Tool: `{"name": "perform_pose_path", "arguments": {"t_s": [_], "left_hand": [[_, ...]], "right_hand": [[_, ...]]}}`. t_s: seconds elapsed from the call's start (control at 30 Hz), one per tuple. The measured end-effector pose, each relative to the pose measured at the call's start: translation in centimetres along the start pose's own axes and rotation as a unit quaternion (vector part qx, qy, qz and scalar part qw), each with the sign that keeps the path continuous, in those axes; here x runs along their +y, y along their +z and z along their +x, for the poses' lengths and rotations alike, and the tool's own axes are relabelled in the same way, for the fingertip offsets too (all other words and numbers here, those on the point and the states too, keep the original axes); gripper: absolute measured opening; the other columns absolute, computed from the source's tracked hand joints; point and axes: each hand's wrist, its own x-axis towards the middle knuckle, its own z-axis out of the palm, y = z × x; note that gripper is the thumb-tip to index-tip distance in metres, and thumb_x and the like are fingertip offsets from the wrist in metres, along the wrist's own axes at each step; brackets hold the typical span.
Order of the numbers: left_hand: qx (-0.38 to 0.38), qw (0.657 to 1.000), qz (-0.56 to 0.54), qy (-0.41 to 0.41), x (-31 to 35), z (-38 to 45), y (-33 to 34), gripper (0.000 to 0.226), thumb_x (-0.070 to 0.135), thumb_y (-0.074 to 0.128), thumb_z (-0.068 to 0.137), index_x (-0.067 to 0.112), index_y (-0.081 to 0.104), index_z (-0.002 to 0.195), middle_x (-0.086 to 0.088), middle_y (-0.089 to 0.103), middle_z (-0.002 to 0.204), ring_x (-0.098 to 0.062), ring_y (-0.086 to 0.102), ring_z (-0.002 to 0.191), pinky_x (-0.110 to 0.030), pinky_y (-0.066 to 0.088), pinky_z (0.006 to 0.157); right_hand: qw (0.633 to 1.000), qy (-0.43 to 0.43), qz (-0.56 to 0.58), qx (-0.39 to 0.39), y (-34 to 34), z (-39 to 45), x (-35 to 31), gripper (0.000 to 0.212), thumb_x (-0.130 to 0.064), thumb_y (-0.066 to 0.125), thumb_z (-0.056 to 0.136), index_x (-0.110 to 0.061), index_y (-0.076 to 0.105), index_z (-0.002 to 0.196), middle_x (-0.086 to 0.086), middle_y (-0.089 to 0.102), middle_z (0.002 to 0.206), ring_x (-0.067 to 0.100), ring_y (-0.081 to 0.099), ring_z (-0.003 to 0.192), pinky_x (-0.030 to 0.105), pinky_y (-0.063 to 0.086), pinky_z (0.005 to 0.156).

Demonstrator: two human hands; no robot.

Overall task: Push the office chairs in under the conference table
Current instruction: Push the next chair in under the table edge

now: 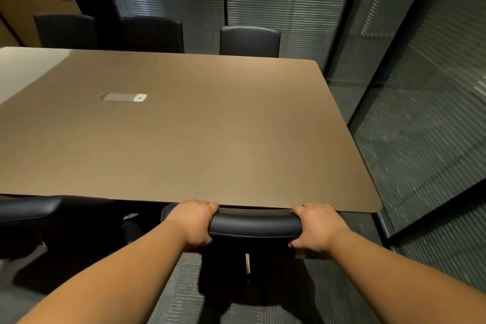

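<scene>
Nearest the camera, two bare forearms reach forward over grey striped carpet (184,294). The left hand (196,221) and the right hand (317,226) are each wrapped tight around the padded top edge of a black office chair (253,223), one at either end of the backrest, fingers over the far side and thumbs underneath. The top of the backrest sits right at the near edge of the bench (184,139), so the seat looks already tucked beneath it; the chair's base is lost in shadow apart from a glint of metal column (247,263)

Judging by its build, the chair should roll easily on the carpet if it has castors, though they are hidden. The leather-look padding is soft and a little slick, so the two-ended hold on the firm top rail seems the sensible place, keeping the chair from swivelling

To the near left, another black chair (29,208) sits beside the bench, apparently not fully pushed in. On the brown benchtop, a recessed cable box (123,97) is the only container; its lid looks shut, and its contents cannot be seen

Along the far edge, three dark chairs (249,41) stand close against the bench, before glass walls with blinds
</scene>
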Motion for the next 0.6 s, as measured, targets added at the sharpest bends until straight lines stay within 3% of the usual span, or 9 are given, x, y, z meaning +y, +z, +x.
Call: {"name": "perform_pose_path", "arguments": {"t_s": [0.37,0.6], "left_hand": [[-0.002,1.000,0.008,0.009,-1.4,-3.0,0.8,0.046,0.048,0.073,0.071,0.032,0.046,0.105,0.002,0.065,0.110,-0.026,0.062,0.099,-0.039,0.047,0.084],[-0.003,1.000,-0.011,0.008,-2.4,-2.4,0.3,0.046,0.046,0.074,0.068,0.033,0.046,0.102,0.002,0.067,0.107,-0.026,0.063,0.096,-0.037,0.047,0.079]], "right_hand": [[1.000,0.003,0.010,-0.013,1.0,-1.4,-3.0,0.074,-0.077,0.060,0.064,-0.037,0.053,0.126,-0.005,0.060,0.115,0.021,0.056,0.109,0.040,0.041,0.097],[1.000,0.018,0.017,-0.004,0.6,-0.5,-3.3,0.070,-0.075,0.060,0.060,-0.037,0.056,0.119,-0.006,0.062,0.108,0.023,0.060,0.105,0.039,0.041,0.090]]}}
